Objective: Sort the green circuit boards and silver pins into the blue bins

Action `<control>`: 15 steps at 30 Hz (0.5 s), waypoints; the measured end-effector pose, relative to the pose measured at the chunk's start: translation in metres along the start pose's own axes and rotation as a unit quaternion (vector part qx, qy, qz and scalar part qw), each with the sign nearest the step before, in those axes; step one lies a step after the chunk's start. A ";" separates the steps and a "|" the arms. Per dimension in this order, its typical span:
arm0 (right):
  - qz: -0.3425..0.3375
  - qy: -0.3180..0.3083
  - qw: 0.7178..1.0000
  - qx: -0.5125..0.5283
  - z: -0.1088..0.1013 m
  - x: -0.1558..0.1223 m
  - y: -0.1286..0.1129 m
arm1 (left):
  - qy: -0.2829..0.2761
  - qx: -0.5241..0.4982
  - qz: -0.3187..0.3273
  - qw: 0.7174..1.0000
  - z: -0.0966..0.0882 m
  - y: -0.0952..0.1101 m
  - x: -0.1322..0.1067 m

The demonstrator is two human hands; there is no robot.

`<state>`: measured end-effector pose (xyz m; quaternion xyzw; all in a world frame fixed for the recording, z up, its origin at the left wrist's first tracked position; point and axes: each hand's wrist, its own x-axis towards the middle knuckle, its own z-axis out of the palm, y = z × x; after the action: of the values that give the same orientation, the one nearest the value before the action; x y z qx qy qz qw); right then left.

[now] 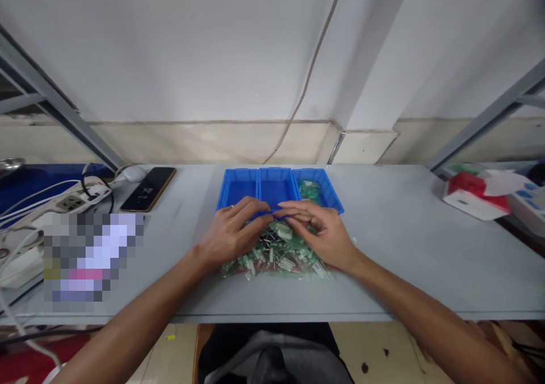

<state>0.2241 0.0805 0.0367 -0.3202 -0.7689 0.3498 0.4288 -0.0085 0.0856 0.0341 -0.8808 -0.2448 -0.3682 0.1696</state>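
Observation:
My left hand [238, 229] and my right hand [326, 230] meet at the front of three blue bins, fingertips almost touching. Both are closed in a pinch, thumbs against fingers; what they hold, if anything, is too small or hidden. Just below the fingertips shows a pale, rounded packet [283, 229]. Under and in front of the hands lies a heap of small clear-green bags [279, 259] with white pieces and dark screw-like parts. The left bin [239, 188] and middle bin [276, 191] show bare blue floors. Green packets [309, 190] lie in the right bin [332, 193].
A black phone [149, 189] lies on the grey table [404, 247] at left, beside a power strip [72, 202] with cables. A pixelated patch covers things nearer the front. At right stands a red and white box [477, 196]. Metal shelf posts rise on both sides.

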 end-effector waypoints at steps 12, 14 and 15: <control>-0.296 -0.021 0.914 -0.275 -0.008 -0.004 0.015 | 0.051 -0.035 -0.043 0.997 0.003 0.003 0.001; -0.291 -0.035 0.911 -0.291 -0.007 -0.004 0.014 | 0.053 -0.036 -0.045 0.997 0.003 0.004 0.001; -0.290 -0.035 0.910 -0.293 -0.007 -0.005 0.013 | 0.055 -0.035 -0.047 0.997 0.002 0.004 0.002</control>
<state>0.2348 0.0859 0.0266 -0.1818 -0.9104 -0.0205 0.3711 -0.0041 0.0842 0.0332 -0.8524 -0.2629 -0.4314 0.1345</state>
